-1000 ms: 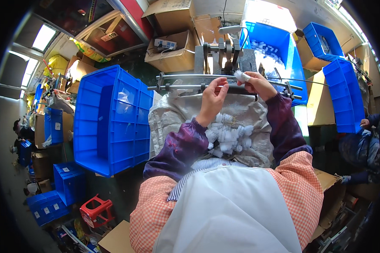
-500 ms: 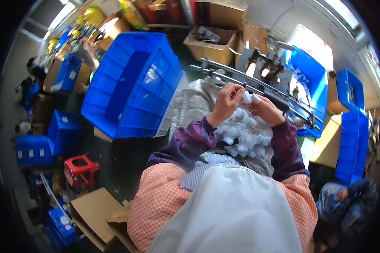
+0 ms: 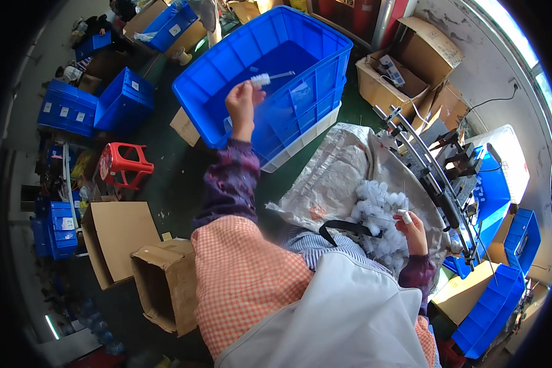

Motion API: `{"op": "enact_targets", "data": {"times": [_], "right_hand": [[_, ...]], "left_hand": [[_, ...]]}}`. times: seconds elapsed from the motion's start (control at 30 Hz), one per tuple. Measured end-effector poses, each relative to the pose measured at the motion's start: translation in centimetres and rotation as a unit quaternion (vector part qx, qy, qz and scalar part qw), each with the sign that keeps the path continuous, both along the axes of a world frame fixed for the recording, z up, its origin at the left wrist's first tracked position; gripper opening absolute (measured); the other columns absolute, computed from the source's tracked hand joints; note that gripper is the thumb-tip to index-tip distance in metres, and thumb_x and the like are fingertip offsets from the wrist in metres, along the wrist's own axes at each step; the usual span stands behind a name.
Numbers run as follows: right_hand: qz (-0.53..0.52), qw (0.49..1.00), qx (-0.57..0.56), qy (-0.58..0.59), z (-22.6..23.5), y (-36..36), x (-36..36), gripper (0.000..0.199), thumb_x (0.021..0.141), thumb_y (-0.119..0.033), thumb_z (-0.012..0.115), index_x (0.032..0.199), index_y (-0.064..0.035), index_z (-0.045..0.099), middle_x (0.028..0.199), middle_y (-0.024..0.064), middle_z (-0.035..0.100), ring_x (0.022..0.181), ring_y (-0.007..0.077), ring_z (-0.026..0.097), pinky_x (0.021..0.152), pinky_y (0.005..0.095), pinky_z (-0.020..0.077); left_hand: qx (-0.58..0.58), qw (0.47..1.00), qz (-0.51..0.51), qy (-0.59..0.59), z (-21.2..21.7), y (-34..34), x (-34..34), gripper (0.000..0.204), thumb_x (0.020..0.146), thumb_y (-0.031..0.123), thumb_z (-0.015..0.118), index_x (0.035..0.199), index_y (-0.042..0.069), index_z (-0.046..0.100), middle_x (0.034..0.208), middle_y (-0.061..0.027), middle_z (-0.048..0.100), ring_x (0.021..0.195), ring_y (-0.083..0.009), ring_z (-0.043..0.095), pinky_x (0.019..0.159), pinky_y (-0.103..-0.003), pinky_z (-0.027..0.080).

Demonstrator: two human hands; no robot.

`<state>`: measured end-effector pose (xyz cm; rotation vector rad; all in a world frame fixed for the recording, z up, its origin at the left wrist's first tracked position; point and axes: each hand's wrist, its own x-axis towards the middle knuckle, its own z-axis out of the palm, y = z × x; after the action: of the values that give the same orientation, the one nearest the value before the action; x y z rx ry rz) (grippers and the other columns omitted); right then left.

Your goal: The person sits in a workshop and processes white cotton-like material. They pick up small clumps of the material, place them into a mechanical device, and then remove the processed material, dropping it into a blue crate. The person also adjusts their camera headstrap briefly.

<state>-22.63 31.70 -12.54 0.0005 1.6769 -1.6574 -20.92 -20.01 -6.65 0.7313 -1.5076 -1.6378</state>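
Observation:
My left hand (image 3: 241, 105) is raised over the large blue bin (image 3: 196, 101), closed on a small white bristle brush (image 3: 260, 80) whose thin stem points right. At the right edge of my lap my right hand (image 3: 414, 233) is closed, with a small white cylindrical piece (image 3: 404, 216) at its fingertips. Whether that piece is pinched or wrapped round a finger is hard to see. Beside this hand lies a heap of white bristle brushes (image 3: 374, 205) on a pale woven sack (image 3: 334, 168).
A metal-railed fixture (image 3: 438, 190) stands right of the sack. Cardboard boxes (image 3: 389, 80) sit at the back, another carton (image 3: 165, 282) at lower left. A red stool (image 3: 126, 164) and several blue crates (image 3: 64, 107) are at left. A dark strap (image 3: 343, 226) crosses my lap.
My hands were together over the heap; my left hand has moved left to the bin with a brush, and my right hand has stayed near the heap. The view has turned left.

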Motion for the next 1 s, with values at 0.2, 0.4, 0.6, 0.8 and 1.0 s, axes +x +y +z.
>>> {"op": "enact_targets", "data": {"times": [0.2,0.4,0.6,0.8,1.0], "right_hand": [[0.001,0.999,0.008,0.031,-0.2,-1.2,0.9,0.025,0.092,-0.023,0.048,0.105,-0.004,0.058,0.093,0.0033,0.063,0.074,0.0059,0.054,0.071,0.0211,0.0435],[-0.006,0.998,0.051,0.022,-1.9,0.4,2.1,0.026,0.092,-0.024,0.048,0.105,-0.0033,0.057,0.092,0.0039,0.063,0.072,0.0058,0.054,0.069,0.0206,0.0438],[-0.081,0.994,0.067,0.001,-1.8,1.6,3.3,0.022,0.092,-0.022,0.048,0.1,-0.0041,0.058,0.09,0.0028,0.063,0.071,0.0052,0.052,0.068,0.0205,0.0427],[-0.073,0.995,0.073,0.005,-1.3,1.0,3.2,0.023,0.092,-0.023,0.048,0.101,-0.0043,0.058,0.09,0.0028,0.063,0.07,0.0052,0.052,0.068,0.0204,0.0428],[-0.073,0.995,0.075,0.006,-1.4,1.0,3.3,0.023,0.092,-0.023,0.048,0.101,-0.0046,0.058,0.089,0.0025,0.063,0.07,0.005,0.053,0.068,0.0203,0.0431]], "left_hand": [[-0.065,0.935,-0.099,-0.334,-8.6,-9.9,-2.8,0.036,0.083,0.02,0.055,0.114,0.001,0.053,0.105,-0.0148,0.061,0.096,-0.0277,0.059,0.071,-0.04,0.052],[-0.333,0.53,-0.282,-0.727,-17.6,-18.5,1.6,0.029,0.077,0.02,0.059,0.101,0.003,0.062,0.097,-0.0159,0.062,0.093,-0.0255,0.06,0.081,-0.037,0.047],[-0.163,0.626,-0.107,-0.755,-20.7,-18.5,3.2,0.029,0.075,0.019,0.06,0.1,0.002,0.062,0.098,-0.0176,0.062,0.095,-0.0289,0.059,0.083,-0.038,0.047],[-0.104,0.669,-0.023,-0.736,-21.8,-18.7,2.9,0.03,0.074,0.017,0.062,0.098,0.001,0.062,0.1,-0.0194,0.061,0.097,-0.0322,0.058,0.084,-0.039,0.047],[-0.1,0.731,0.05,-0.673,-20.3,-19.8,1.0,0.03,0.072,0.016,0.064,0.097,-0.001,0.062,0.102,-0.0212,0.061,0.099,-0.0355,0.058,0.085,-0.039,0.046]]}}
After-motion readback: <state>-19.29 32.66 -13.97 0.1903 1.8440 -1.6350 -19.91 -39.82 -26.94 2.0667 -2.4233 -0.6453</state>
